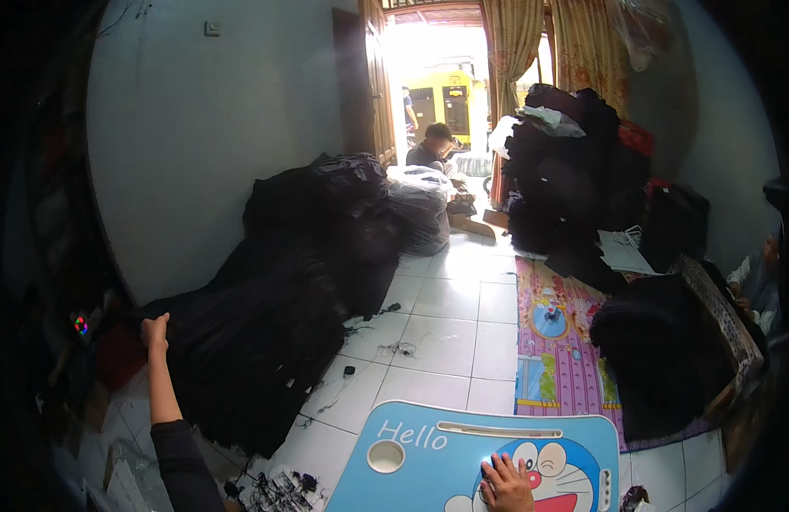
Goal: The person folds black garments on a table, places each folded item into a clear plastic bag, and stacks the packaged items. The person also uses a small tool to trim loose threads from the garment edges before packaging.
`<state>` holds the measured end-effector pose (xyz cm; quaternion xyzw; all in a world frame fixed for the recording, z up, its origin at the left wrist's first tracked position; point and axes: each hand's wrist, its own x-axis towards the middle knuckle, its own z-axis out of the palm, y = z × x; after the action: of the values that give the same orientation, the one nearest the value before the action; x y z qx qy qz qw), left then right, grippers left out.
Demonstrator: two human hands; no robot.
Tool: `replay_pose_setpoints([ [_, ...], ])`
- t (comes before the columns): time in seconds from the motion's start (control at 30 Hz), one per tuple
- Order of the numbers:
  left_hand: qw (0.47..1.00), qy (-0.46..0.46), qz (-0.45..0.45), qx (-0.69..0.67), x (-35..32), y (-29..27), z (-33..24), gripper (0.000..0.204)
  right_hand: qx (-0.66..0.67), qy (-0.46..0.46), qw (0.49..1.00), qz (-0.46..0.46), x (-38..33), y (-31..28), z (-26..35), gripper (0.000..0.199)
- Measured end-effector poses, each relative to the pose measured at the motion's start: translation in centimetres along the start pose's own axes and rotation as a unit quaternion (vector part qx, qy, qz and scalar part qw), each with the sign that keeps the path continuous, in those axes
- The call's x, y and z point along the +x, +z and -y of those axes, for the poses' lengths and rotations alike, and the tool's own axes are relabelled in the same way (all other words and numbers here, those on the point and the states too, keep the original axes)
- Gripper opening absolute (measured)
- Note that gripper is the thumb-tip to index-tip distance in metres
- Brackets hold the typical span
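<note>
My left arm stretches out to the left, and my left hand (156, 331) is at the near left edge of a large heap of black cloth (258, 316). Its fingers look curled around the edge of the cloth, though they are small in view. Palm down with fingers spread, my right hand (506, 485) rests on a low light-blue folding table (411, 474) printed with a cartoon face. A round cup recess (386, 456) and a long slot are set into the tabletop.
Black thread scraps (284, 493) litter the white tiled floor. A colourful mat (561, 341) lies to the right, beside more black cloth (646, 358). Tall dark stacks (565, 171) stand at the back right. One person (429, 154) sits by the bright doorway; another (757, 282) is at the far right.
</note>
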<state>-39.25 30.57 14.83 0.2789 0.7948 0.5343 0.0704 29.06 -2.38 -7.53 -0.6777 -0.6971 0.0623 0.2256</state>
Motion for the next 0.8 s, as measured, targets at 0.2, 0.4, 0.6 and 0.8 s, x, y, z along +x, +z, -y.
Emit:
replay_pose_setpoints([
  [0.2,0.982,0.014,0.112,-0.154,5.0,-0.2,2.3,0.063,-0.002,-0.016,1.0,-0.027,0.1,-0.1,0.1,0.038],
  [0.4,0.972,-0.042,-0.018,-0.23,5.1,0.4,4.9,0.064,0.015,-0.005,0.999,-0.031,0.2,-0.2,0.2,0.037],
  [0.6,0.983,-0.089,-0.148,0.065,0.1,1.3,2.5,0.079,0.007,-0.021,0.999,-0.039,0.2,0.0,0.1,0.038],
  [0.8,0.992,0.003,-0.118,0.048,0.7,-0.1,0.0,0.072,0.004,-0.008,1.0,-0.025,0.2,0.5,0.3,0.038],
])
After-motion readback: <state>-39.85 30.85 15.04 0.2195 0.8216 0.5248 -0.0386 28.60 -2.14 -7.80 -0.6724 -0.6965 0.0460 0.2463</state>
